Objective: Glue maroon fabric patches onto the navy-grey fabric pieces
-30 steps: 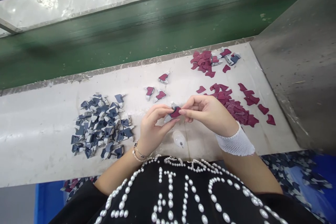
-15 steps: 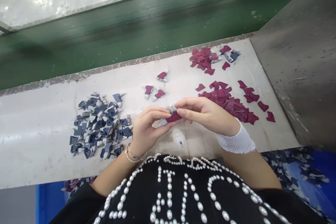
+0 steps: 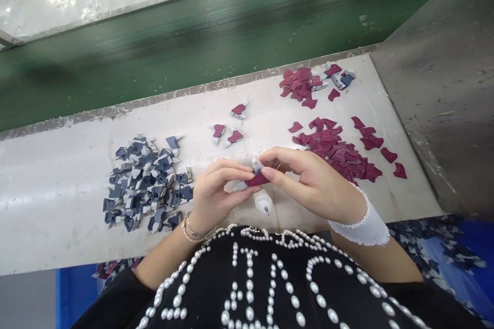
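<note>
Between both hands is a small grey plastic part with a maroon piece point(image 3: 258, 180) on its face. My left hand point(image 3: 218, 190) grips its left end with thumb and fingers. At the other end, my right hand point(image 3: 304, 180) pinches it, the thumb on the maroon face near the pale grey tip. Just below the hands, a small white bottle with a thin metal tip point(image 3: 264, 201) rests on the table. A pile of navy and grey parts point(image 3: 148, 185) lies to the left of my left hand. Loose maroon pieces point(image 3: 335, 149) are heaped beyond my right hand.
Several grey parts with maroon faces point(image 3: 234, 136) lie past my hands. Another maroon heap point(image 3: 297, 85) is at the far right, beside a few grey parts. A green belt point(image 3: 193, 56) runs behind the table, and a metal panel point(image 3: 443, 92) bounds the right. Blue bins point(image 3: 75, 288) sit below.
My right hand and wrist have shifted slightly right and toward me, with the thumb still on the part. The held part has tilted a little; my left hand stays nearly in place.
</note>
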{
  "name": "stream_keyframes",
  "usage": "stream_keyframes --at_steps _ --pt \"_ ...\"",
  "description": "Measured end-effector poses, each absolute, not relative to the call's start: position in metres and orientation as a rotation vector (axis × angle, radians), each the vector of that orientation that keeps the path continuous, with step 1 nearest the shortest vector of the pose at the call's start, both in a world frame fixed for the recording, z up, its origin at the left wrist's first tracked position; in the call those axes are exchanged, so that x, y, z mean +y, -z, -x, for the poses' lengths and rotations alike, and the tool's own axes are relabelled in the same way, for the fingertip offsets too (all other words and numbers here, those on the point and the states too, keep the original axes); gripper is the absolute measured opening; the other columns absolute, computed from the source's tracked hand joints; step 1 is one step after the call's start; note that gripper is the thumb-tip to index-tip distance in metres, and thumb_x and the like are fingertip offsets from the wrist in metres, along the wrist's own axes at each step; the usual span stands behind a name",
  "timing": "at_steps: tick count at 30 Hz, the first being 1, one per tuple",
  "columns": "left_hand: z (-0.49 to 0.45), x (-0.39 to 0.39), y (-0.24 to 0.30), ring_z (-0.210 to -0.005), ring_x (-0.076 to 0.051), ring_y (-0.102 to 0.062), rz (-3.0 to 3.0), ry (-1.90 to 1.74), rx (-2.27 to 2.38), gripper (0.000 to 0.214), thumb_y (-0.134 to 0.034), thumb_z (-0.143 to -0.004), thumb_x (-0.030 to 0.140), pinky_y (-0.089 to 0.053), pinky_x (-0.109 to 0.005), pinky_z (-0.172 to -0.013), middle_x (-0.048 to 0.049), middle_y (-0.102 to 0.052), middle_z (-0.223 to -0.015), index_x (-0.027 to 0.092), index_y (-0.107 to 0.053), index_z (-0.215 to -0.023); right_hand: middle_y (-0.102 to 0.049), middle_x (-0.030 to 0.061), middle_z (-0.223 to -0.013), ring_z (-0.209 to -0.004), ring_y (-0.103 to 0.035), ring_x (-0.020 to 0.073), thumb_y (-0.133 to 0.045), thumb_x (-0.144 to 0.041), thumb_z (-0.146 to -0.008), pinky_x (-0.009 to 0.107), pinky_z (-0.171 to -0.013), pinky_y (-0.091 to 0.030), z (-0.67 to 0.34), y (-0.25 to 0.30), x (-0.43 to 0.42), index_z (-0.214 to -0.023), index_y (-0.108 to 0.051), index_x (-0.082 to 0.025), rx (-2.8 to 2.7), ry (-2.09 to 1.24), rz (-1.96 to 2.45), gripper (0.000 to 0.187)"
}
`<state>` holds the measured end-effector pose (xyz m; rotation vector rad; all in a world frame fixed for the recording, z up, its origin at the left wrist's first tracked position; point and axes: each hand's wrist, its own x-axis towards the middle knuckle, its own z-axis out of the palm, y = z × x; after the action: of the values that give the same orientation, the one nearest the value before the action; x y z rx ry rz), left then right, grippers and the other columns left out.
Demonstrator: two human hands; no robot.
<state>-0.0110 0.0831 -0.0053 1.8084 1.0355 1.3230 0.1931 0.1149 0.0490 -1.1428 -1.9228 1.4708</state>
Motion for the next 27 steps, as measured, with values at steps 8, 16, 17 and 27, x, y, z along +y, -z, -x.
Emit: stream_keyframes --at_steps 8,16,17,27 --pt "0.011 0.081 0.002 -0.087 -0.016 -0.069 -1.795 -1.318 1.0 0.035 -0.084 -0.07 0.01 -0.061 -0.031 -0.077 -0.0027 -0.073 -0.096 0.023 -0.071 -0.1 -0.061 -0.0011 -0.075 -0.064 -0.055 0.0133 -0.045 -0.026 -0.098 0.029 -0.059 -0.04 -0.188 -0.053 0.104 -0.092 -0.057 -0.019 -2.072 -1.274 1.238 0.016" --pt "0.008 0.079 0.003 -0.088 -0.017 -0.069 -1.584 -1.367 1.039 0.028 -0.083 -0.072 0.014 -0.063 -0.03 -0.075 -0.0034 -0.069 -0.092 0.023 -0.07 -0.095 -0.061 0.0014 -0.086 -0.073 -0.058 0.0153 -0.039 -0.028 -0.103 0.029 -0.066 -0.044 -0.183 -0.056 0.1 -0.107 -0.052 -0.02 -2.065 -1.311 1.183 0.016" --pt "0.007 0.078 0.003 -0.09 -0.017 -0.068 -1.532 -1.36 1.046 0.027 -0.083 -0.072 0.014 -0.063 -0.029 -0.076 -0.0036 -0.068 -0.094 0.023 -0.069 -0.094 -0.062 0.0024 -0.089 -0.076 -0.059 0.0159 -0.038 -0.026 -0.103 0.029 -0.068 -0.045 -0.183 -0.054 0.099 -0.11 -0.051 -0.02 -2.074 -1.294 1.171 0.016" --pt "0.013 0.078 -0.014 -0.063 -0.015 -0.064 -1.687 -0.815 1.248 0.013 -0.077 -0.08 0.029 -0.054 -0.027 -0.059 -0.0016 -0.07 -0.071 0.018 -0.069 -0.08 -0.067 0.0107 -0.102 -0.093 -0.061 0.0245 -0.039 -0.014 -0.096 0.04 -0.079 -0.052 -0.19 -0.048 0.103 -0.11 -0.059 -0.018 -2.367 -1.177 1.081 0.025"
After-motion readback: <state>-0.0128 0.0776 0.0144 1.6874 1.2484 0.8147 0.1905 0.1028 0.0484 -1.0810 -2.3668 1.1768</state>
